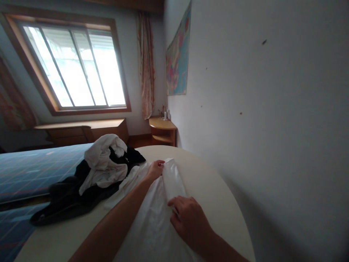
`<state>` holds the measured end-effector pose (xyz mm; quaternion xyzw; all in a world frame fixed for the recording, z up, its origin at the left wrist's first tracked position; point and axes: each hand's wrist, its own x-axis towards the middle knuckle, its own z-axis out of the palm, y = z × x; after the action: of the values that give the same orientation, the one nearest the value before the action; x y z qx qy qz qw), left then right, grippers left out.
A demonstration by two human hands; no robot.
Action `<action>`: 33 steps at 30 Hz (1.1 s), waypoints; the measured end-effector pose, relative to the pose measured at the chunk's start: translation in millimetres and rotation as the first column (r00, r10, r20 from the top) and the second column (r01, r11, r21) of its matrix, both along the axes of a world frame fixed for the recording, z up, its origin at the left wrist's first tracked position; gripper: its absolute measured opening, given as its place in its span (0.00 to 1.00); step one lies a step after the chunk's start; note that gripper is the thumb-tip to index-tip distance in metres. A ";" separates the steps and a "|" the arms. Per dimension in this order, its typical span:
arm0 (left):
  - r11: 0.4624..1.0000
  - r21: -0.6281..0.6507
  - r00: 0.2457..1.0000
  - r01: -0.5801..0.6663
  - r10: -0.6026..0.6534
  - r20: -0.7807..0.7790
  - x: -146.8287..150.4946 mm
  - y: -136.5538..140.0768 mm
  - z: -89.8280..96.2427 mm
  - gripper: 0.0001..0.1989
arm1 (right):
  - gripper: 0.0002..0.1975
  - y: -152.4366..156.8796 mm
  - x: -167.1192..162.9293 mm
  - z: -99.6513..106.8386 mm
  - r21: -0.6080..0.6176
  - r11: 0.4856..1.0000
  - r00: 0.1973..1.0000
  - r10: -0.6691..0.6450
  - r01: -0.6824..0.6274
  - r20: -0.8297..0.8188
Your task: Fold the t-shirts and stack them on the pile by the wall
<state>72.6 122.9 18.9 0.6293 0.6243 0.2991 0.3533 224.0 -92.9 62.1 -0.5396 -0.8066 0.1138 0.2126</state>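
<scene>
A thin white garment (154,214) lies spread on a pale round table (215,203), its right side turned over into a long flat strip. At the far end of that strip, my left hand (156,169) is closed on the cloth, fingers pinched at the fold. Nearer to me, my right hand (188,215) grips the strip's edge between thumb and curled fingers. My left forearm crosses over part of the garment and hides it. What kind of garment it is, I cannot tell.
Left of my hands lies a heap of black clothing (73,196) with a crumpled white cloth (105,160) on top. A bed with a blue checked cover (40,169) adjoins the table. The wall (259,145) stands close on the right. A corner shelf (163,123) is behind.
</scene>
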 end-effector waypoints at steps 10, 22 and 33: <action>0.993 -0.077 0.994 -0.091 0.095 0.048 -4.6 17.2 -14.7 0.18 | 0.20 -6.2 0.7 -11.0 0.001 0.998 0.996 0.062 -0.063 0.066; 1.000 0.018 0.993 -0.013 0.011 0.116 -10.6 28.2 14.6 0.17 | 0.18 1.7 11.5 -19.5 0.023 0.993 0.993 -0.116 0.116 0.011; 0.993 0.033 0.935 0.112 -0.117 0.334 -6.4 20.1 50.0 0.15 | 0.15 0.5 55.7 -2.6 0.099 0.972 0.937 -0.175 0.214 -0.303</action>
<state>66.2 143.0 68.9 0.6067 0.5154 0.3849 0.4671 279.7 -92.4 59.6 -0.5792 -0.7146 0.1175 0.3743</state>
